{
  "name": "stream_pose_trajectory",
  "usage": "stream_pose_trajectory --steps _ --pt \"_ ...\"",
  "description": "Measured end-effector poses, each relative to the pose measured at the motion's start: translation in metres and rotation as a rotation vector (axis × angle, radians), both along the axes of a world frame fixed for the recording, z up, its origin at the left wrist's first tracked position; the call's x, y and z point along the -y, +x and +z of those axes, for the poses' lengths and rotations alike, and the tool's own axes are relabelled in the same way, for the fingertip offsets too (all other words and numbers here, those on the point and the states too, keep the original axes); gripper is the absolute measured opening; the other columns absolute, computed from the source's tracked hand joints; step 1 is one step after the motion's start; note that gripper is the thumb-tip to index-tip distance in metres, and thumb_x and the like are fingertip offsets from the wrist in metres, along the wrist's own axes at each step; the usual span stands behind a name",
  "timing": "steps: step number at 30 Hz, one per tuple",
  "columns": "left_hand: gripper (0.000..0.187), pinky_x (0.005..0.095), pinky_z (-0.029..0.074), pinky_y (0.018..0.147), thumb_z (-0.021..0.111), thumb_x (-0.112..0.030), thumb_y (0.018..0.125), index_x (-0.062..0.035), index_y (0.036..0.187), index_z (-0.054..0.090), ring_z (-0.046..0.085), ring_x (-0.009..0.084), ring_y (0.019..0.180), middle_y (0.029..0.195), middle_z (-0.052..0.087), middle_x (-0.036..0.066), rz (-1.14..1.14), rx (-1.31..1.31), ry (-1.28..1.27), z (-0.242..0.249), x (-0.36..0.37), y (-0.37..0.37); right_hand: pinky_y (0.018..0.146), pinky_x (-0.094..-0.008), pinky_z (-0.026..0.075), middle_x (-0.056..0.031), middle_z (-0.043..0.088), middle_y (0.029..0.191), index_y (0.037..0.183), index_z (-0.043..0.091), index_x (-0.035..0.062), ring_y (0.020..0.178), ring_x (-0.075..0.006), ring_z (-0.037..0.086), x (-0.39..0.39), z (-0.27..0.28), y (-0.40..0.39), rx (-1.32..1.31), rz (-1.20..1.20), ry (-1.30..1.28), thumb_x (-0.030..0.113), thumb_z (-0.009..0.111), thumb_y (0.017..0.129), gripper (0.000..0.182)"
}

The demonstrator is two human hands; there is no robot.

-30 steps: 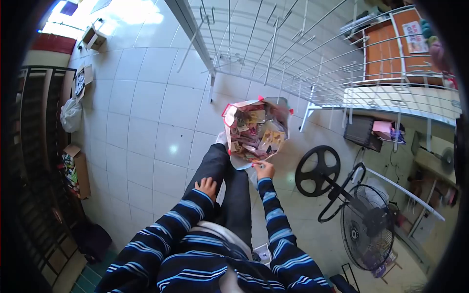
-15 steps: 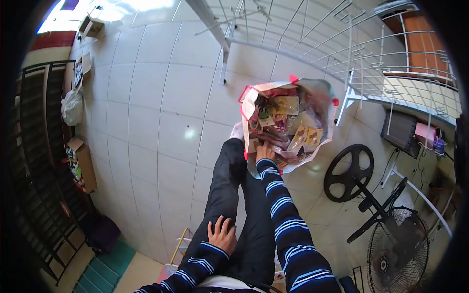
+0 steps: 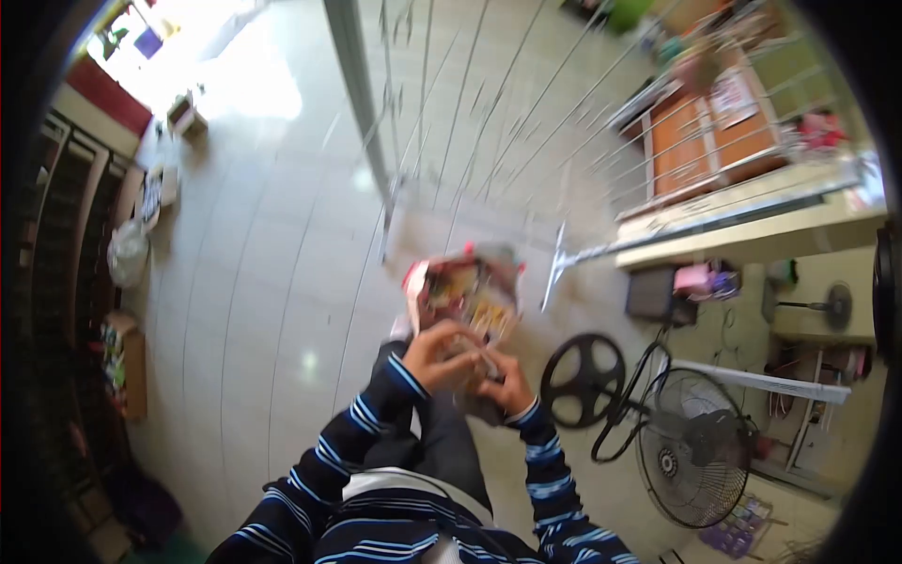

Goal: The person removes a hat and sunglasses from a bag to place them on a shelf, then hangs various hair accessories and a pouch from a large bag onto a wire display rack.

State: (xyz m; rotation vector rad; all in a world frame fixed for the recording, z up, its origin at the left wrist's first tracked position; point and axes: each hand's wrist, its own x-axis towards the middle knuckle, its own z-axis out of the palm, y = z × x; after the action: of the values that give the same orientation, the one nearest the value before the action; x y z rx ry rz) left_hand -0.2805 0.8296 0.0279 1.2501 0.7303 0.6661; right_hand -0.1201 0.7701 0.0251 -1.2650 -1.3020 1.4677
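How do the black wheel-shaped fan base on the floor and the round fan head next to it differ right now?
The fan base looks like a solid black ring with a few thick spokes; the fan head is a fine wire cage. The base appears smaller in the frame, the head larger. The base lies nearer the bag; the head lies farther out. Both are round and dark.

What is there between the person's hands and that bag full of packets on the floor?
Nothing visible. Both the left hand and the right hand are already together at the near edge of the open bag, over its packets. The picture is blurred, so what the fingers hold cannot be told. The fan stands off to the right.
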Motion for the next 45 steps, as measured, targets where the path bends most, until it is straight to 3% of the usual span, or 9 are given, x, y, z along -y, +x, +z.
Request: stream_pose_trajectory --steps 4,10,14,24,26,30,35,39,45 --pt "0.010 0.0204 0.040 0.049 0.054 -0.007 0.074 0.0009 0.075 0.048 0.050 0.0068 0.059 0.063 0.053 0.002 0.282 -0.019 0.309 0.061 0.002 0.031 0.062 -0.0253 0.040 -0.0091 0.052 0.078 0.086 0.055 -0.0008 0.071 -0.0169 0.051 0.000 0.070 0.001 0.196 -0.292 0.323 0.025 0.059 0.068 0.032" --pt "0.010 0.0214 0.040 0.047 0.051 -0.005 0.075 -0.0005 0.082 0.045 0.053 0.0103 0.055 0.062 0.054 0.006 0.372 0.038 0.794 0.123 0.005 0.055 0.062 -0.0221 0.040 -0.0077 0.056 0.075 0.078 0.056 -0.0016 0.067 -0.0131 0.052 0.000 0.132 -0.011 0.176 -0.788 0.507 0.004 0.058 0.069 0.011" --pt "0.018 0.0295 0.042 0.061 0.055 -0.005 0.070 0.0006 0.086 0.048 0.053 0.0242 0.071 0.080 0.051 0.013 0.259 0.190 0.491 0.145 -0.011 0.056 0.063 -0.0230 0.041 -0.0084 0.056 0.076 0.079 0.054 -0.0012 0.070 -0.0131 0.053 -0.019 0.152 -0.013 0.063 -0.839 0.488 0.002 0.055 0.070 0.009" --pt "0.009 0.0210 0.042 0.061 0.048 -0.006 0.079 -0.0004 0.085 0.045 0.050 0.0092 0.068 0.073 0.052 0.004 0.328 0.612 0.372 0.196 -0.086 0.066 0.058 -0.0208 0.038 -0.0047 0.054 0.067 0.076 0.051 -0.0003 0.062 -0.0077 0.048 -0.115 0.219 -0.029 0.096 -0.779 0.816 0.010 0.053 0.077 0.010" --pt "0.018 0.0233 0.043 0.064 0.047 -0.005 0.079 -0.0005 0.095 0.042 0.051 0.0131 0.079 0.082 0.053 0.008 0.288 0.681 0.259 0.171 -0.095 0.071 0.059 -0.0211 0.039 -0.0049 0.054 0.068 0.076 0.050 -0.0004 0.062 -0.0089 0.049 -0.114 0.209 -0.023 0.140 -0.982 0.794 0.009 0.053 0.076 0.010" --pt "0.025 0.0255 0.042 0.066 0.048 -0.015 0.079 -0.0013 0.099 0.041 0.052 0.0144 0.081 0.082 0.054 0.007 0.094 0.076 0.239 0.124 -0.091 0.016 0.059 -0.0227 0.039 -0.0051 0.055 0.067 0.076 0.049 0.0020 0.062 -0.0109 0.051 -0.038 0.187 0.003 0.045 -1.085 0.521 0.011 0.051 0.078 0.009" --pt "0.039 0.0333 0.042 0.071 0.058 -0.021 0.067 -0.0045 0.099 0.044 0.057 0.0251 0.076 0.085 0.058 0.012 0.003 -0.566 0.007 -0.075 -0.043 -0.100 0.062 -0.0226 0.037 -0.0054 0.054 0.066 0.075 0.050 0.0012 0.062 -0.0108 0.050 0.047 0.143 0.018 0.227 -1.223 0.169 0.016 0.048 0.080 0.016" --pt "0.043 0.0323 0.042 0.072 0.058 -0.024 0.067 -0.0040 0.102 0.044 0.053 0.0292 0.081 0.087 0.056 0.016 -0.045 -0.973 -0.104 -0.057 -0.008 -0.129 0.061 -0.0234 0.036 -0.0051 0.051 0.064 0.073 0.049 0.0004 0.061 -0.0105 0.046 0.078 0.118 0.020 0.250 -1.215 0.008 0.015 0.048 0.079 0.016" --pt "0.055 0.0330 0.039 0.078 0.060 -0.030 0.067 -0.0037 0.110 0.038 0.050 0.0283 0.091 0.098 0.051 0.016 0.072 -0.740 0.029 -0.050 0.028 -0.115 0.057 -0.0220 0.038 -0.0038 0.053 0.062 0.071 0.050 0.0012 0.057 -0.0108 0.050 0.067 0.083 0.011 0.282 -0.908 -0.106 0.014 0.050 0.078 0.015"
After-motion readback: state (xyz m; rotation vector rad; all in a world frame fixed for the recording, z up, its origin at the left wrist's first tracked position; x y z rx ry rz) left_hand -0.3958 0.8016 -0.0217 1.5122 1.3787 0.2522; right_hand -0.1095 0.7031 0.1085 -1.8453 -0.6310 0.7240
